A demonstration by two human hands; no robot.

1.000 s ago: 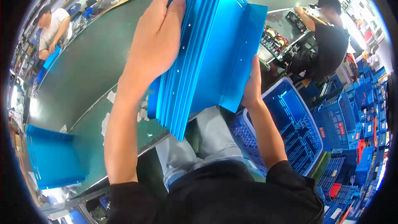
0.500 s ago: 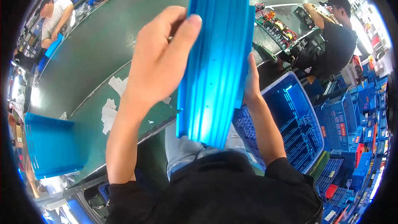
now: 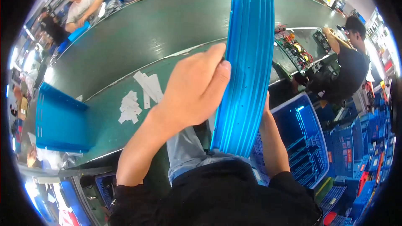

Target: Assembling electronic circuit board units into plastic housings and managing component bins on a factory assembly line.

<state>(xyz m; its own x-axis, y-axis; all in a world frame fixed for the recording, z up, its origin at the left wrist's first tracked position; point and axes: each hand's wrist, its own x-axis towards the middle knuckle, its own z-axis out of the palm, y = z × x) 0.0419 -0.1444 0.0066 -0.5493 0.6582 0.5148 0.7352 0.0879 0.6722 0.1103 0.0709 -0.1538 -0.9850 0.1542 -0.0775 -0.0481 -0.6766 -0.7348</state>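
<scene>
A long blue ribbed metal housing (image 3: 251, 71) stands tilted in front of me, its ridged face and small holes showing. My left hand (image 3: 197, 86) is closed at its left edge, thumb against the rim and the other fingers curled, their tips partly hidden. On the far right side my right hand (image 3: 266, 111) grips the housing from behind, with most of its fingers out of sight. A second blue metal housing (image 3: 63, 121), open like a channel, rests on the green bench at the left.
White paper pieces (image 3: 130, 108) lie on the green bench (image 3: 104, 129). To my right stands a blue crate (image 3: 324, 159) with dark contents, near stacked blue bins (image 3: 345, 146). Circuit boards (image 3: 295, 52) sit by a co-worker (image 3: 349, 67); another person (image 3: 86, 6) works far left.
The housing has shifted right and downward in view and turned a little, with both hands still at its sides. My view has swung, bringing more of the far bench in.
</scene>
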